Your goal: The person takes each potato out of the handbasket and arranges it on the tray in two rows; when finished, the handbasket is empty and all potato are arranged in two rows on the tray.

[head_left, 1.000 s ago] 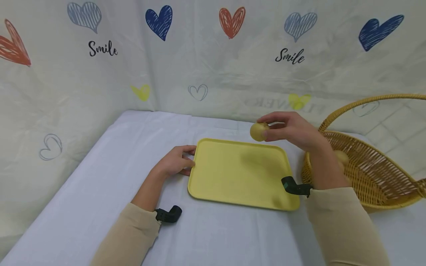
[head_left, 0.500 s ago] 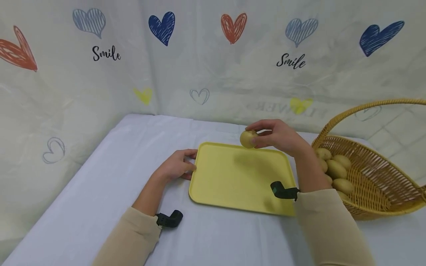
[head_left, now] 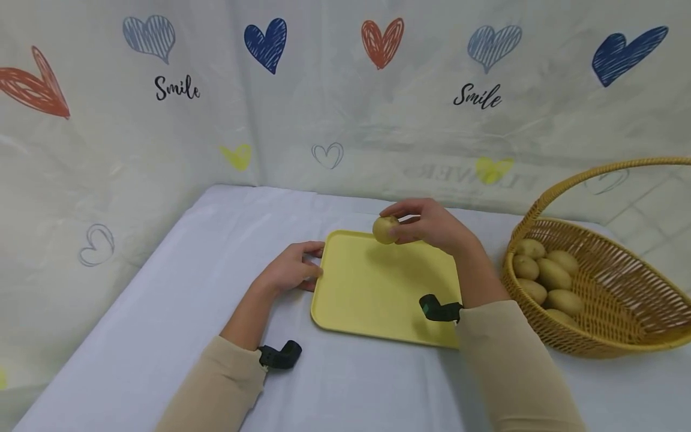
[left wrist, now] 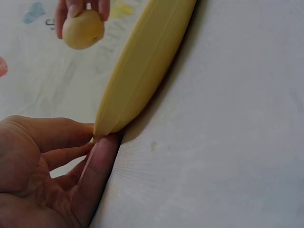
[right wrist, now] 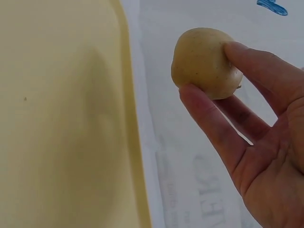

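My right hand (head_left: 432, 229) pinches a pale yellow potato (head_left: 384, 230) between thumb and fingers, held above the far edge of a yellow tray (head_left: 345, 303). In the right wrist view the potato (right wrist: 202, 64) sits at the fingertips, its shadow falling on the tray (right wrist: 42, 142). My left hand (head_left: 290, 267) is at the tray's left side, fingers and thumb gripping the rim. Close up in the left wrist view, the left hand (left wrist: 52, 166) has the tray's corner (left wrist: 137, 76) between its fingers and thumb.
A wicker basket (head_left: 615, 300) with a tall handle stands right of the tray, several potatoes (head_left: 553, 275) piled in its left end. White cloth (head_left: 345, 390) covers the table. Behind it hangs a curtain (head_left: 324, 102) printed with hearts and "Smile".
My right hand has carried the potato leftward from near the tray's far right corner, uncovering the potatoes in the basket. The left hand has stayed at the tray's rim.
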{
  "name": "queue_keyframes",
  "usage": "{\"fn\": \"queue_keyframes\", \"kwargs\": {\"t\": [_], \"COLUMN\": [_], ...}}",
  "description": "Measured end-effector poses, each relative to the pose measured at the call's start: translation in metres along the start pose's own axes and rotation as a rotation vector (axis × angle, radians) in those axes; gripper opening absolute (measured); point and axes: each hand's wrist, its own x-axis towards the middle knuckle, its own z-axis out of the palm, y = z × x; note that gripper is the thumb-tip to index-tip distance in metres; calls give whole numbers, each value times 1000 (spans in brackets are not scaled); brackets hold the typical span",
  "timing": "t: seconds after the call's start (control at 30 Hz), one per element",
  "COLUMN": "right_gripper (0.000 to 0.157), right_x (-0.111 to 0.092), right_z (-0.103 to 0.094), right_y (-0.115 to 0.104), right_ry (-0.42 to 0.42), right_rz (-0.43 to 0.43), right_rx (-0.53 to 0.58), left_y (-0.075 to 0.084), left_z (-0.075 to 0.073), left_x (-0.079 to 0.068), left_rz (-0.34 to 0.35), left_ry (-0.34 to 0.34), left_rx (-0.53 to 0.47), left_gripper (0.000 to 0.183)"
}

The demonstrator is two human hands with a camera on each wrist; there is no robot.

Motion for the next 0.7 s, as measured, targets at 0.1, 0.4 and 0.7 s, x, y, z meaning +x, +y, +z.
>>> {"fn": "queue_keyframes", "kwargs": {"t": [0.1,0.4,0.7], "right_gripper": [41,39,39], "right_x": [6,19,36], "right_z": [7,25,44], "right_y": [0,5,13], "right_ry": [3,14,19], "right_rz": [14,63,84], "right_rx": [15,5,-4], "left_y": [1,3,1], "left_z": [0,1,1], "left_x": [0,-2,-2], "left_rz": [-4,-7,3], "left_ry": [2,9,8], "left_rx": [-2,-4,-6], "left_gripper": [68,68,68]}}
